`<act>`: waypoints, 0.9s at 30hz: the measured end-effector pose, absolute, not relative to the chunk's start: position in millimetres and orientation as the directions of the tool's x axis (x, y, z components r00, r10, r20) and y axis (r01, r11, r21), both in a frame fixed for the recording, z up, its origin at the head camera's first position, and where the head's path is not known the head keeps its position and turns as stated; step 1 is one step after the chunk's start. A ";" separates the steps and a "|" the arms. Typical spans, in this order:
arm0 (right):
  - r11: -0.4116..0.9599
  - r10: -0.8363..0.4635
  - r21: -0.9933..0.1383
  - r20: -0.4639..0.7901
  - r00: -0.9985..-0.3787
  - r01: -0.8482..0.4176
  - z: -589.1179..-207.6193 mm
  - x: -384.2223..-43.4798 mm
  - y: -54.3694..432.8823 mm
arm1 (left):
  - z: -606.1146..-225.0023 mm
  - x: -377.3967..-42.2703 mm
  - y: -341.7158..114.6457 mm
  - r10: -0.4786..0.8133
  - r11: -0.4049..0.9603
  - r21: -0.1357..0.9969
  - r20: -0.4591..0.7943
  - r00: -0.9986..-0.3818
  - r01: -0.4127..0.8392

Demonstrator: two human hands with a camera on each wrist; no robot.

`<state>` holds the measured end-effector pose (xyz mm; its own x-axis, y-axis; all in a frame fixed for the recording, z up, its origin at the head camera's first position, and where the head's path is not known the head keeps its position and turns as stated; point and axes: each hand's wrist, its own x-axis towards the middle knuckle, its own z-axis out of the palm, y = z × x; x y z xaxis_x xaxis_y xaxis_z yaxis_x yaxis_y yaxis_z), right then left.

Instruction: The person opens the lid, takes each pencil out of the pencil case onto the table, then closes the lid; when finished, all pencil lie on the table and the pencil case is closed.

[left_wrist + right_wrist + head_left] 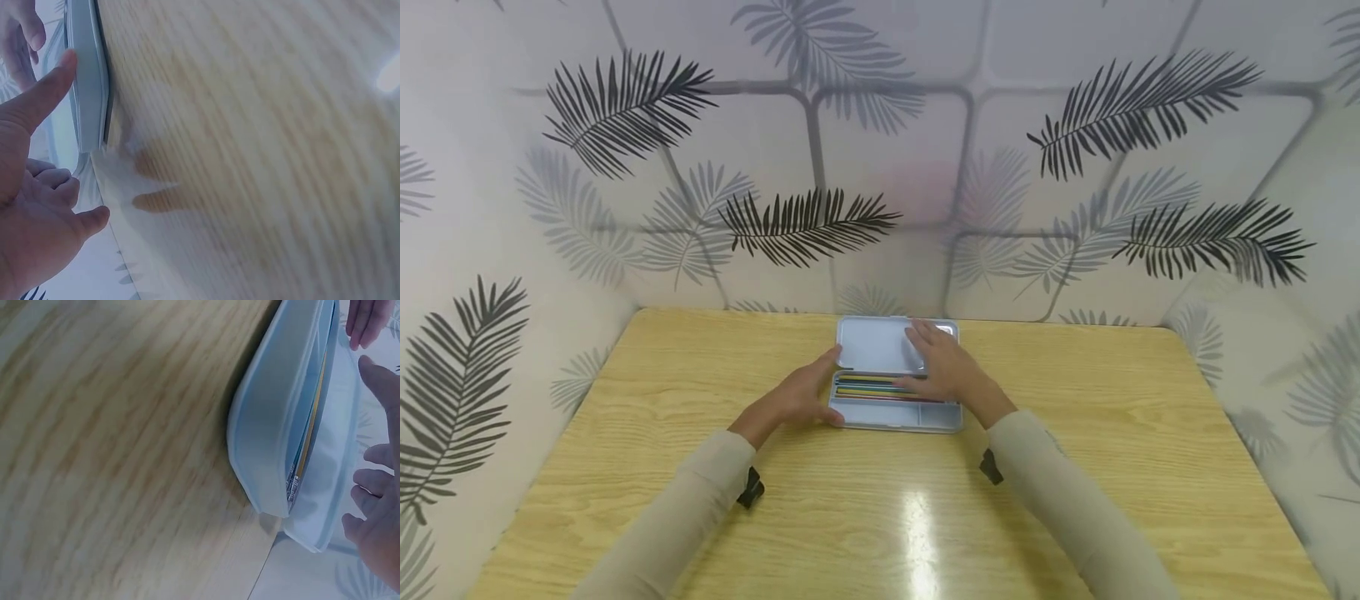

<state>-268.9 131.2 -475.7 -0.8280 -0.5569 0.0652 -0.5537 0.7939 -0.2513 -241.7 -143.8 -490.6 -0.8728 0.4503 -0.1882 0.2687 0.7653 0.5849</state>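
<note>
yellow surface (1097, 433) holds the open box (876, 413); left grip (797, 394) and right grip (953, 371) are wide, and one hard bump could tip it, spilling pencils (865, 390).

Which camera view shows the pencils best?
The head view: it looks down into the open case, where the pencils lie side by side in several colours, partly covered by the right hand. The right wrist view shows only a thin slice past the case's wall; the left wrist view shows none, just the case's outside.
</note>
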 end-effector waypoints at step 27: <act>0.629 -0.351 -0.766 -0.129 -0.927 -0.132 -476.3 -238.7 150.6 | -490.7 -248.6 -147.3 0.437 0.764 0.614 -0.268 -0.859 0.197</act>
<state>-238.7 150.6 -476.3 -0.9275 -0.3510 -0.1287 -0.1317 0.6289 -0.7663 -248.6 -147.3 -490.7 -0.8589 0.4367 -0.2676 0.1971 0.7640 0.6144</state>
